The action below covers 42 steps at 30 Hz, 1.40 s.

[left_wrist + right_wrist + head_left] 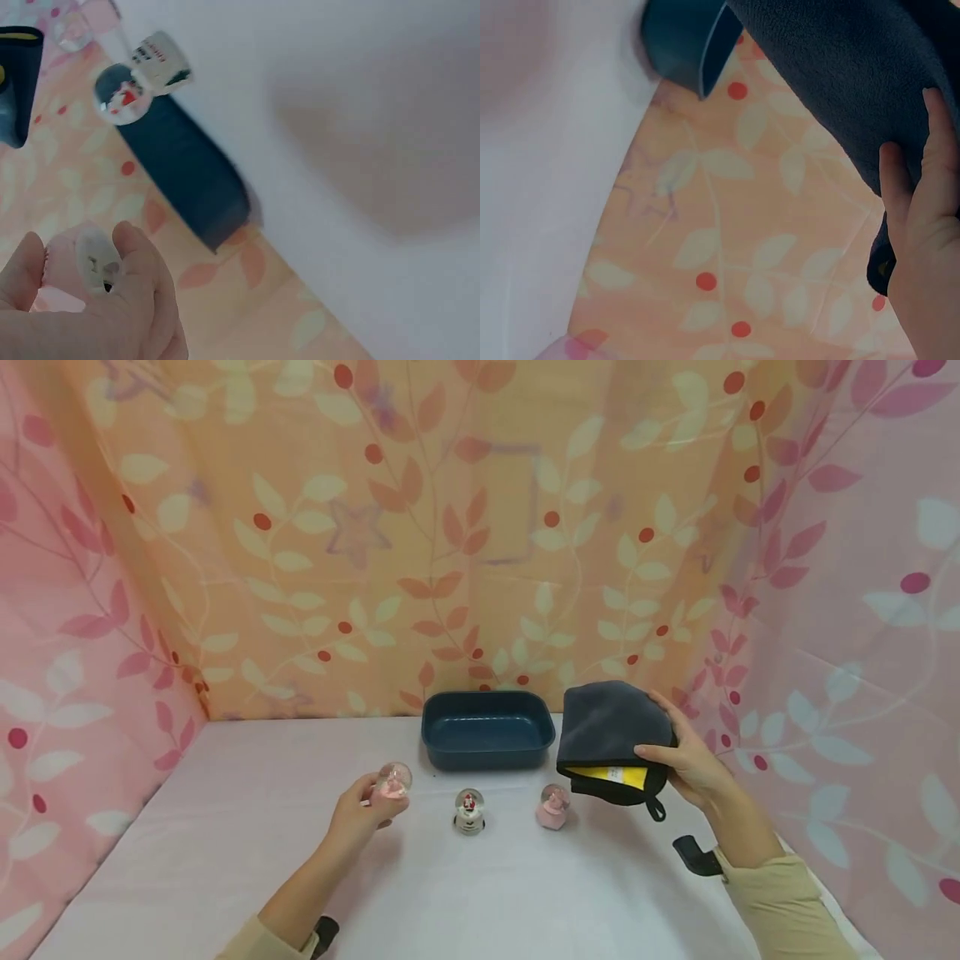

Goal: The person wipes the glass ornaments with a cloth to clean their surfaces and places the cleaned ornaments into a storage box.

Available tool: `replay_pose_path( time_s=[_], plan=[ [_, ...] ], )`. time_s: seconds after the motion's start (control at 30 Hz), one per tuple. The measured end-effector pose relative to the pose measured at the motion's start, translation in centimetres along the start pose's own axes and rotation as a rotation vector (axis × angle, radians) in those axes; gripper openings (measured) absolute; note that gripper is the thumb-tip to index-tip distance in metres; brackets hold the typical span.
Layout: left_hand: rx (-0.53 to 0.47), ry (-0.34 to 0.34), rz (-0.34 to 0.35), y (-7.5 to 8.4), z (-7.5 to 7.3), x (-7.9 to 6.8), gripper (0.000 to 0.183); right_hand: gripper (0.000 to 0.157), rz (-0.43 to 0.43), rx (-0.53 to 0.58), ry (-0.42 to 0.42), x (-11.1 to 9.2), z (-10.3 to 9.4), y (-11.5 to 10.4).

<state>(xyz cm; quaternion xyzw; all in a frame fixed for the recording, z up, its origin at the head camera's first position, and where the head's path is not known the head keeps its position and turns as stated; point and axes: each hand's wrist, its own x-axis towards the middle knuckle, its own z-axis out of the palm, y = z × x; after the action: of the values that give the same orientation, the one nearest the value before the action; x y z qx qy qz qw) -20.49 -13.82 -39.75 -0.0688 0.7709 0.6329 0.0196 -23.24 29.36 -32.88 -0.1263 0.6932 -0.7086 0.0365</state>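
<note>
My left hand (pixel 358 812) grips a pink-based snow globe (pixel 393 779) by its base, raised over the table. In the left wrist view, the fingers curl round the pink base (pixel 64 262), and its pale underside shows. My right hand (pixel 693 764) pinches a dark grey fabric pouch (pixel 615 722) by its right side. The pouch has black edging, a small hanging loop and a mouth that shows a yellow lining (pixel 607 775). Between the hands stand a white-based snow globe (pixel 469 812) with a red figure inside and another pink snow globe (pixel 553 807).
A dark blue rectangular bin (pixel 487 761) stands at the back of the white table (pixel 300 752), just left of the pouch. Patterned orange cloth (pixel 315 568) hangs behind, with pink cloth at both sides.
</note>
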Motion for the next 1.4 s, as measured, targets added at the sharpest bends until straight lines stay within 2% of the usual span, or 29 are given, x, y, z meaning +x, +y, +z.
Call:
replay_pose_path(
  time_s=[0.1, 0.43, 0.57, 0.77, 1.03, 1.2, 1.4],
  plan=[
    [-0.039, 0.005, 0.006, 0.8, 0.0, -0.5, 0.058, 0.085, -0.021, 0.018, -0.025, 0.3, 1.0, -0.1],
    [-0.068, 0.021, 0.034, 3.5, 0.4, -1.3, 0.056, 0.088, -0.054, 0.005, -0.055, 1.7, 4.3, -0.3],
    [-0.091, 0.018, 0.054, 4.4, 1.1, -1.4, 0.056, 0.091, -0.056, -0.002, -0.065, 2.3, 5.5, -0.3],
    [-0.159, -0.007, 0.085, 5.2, 2.5, -1.5, 0.044, 0.092, -0.054, 0.030, -0.100, 2.9, 7.0, 0.0],
    [-0.276, -0.087, 0.157, 6.6, 4.9, -1.6, 0.032, 0.089, -0.068, 0.054, -0.187, 3.3, 8.3, 0.0],
    [-0.326, -0.117, 0.208, 7.1, 6.0, -1.6, 0.027, 0.078, -0.113, 0.080, -0.202, 3.2, 9.2, -0.3],
    [-0.297, -0.140, 0.207, 7.7, 6.6, -1.4, 0.035, 0.063, -0.190, 0.206, -0.129, 3.1, 10.8, -0.2]
  ],
)
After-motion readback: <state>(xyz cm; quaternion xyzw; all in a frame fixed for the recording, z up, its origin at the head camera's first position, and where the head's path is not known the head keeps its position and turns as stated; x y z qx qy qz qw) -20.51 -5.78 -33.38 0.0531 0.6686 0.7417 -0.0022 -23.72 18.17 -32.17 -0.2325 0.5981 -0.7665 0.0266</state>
